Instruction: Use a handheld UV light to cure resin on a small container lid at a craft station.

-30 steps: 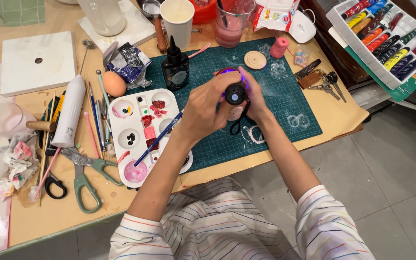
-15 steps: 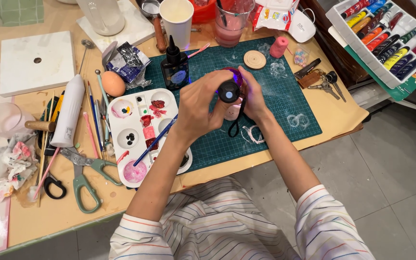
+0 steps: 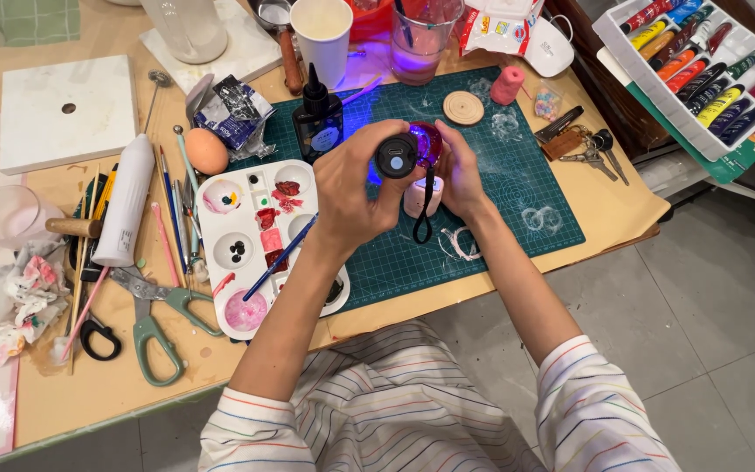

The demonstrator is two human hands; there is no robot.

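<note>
At the lower centre of the frame, your striped sleeves are hanging past the bench (image 3: 133, 402) edge, with grey floor open to the right. Mid-frame, your left hand (image 3: 356, 188) is gripping a small black torch (image 3: 397, 156), and your right hand (image 3: 456, 170) is pinching a purple-lit round piece (image 3: 427, 142) over the green cutting mat (image 3: 500, 201). A paint palette (image 3: 255, 245) is lying just left; a tray of paint tubes (image 3: 701, 70) is sitting upper right.

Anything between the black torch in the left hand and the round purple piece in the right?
Nothing visible. The left hand holds the small black torch right against the purple-lit round piece in the right hand; only the torch's wrist strap hangs below them.
</note>
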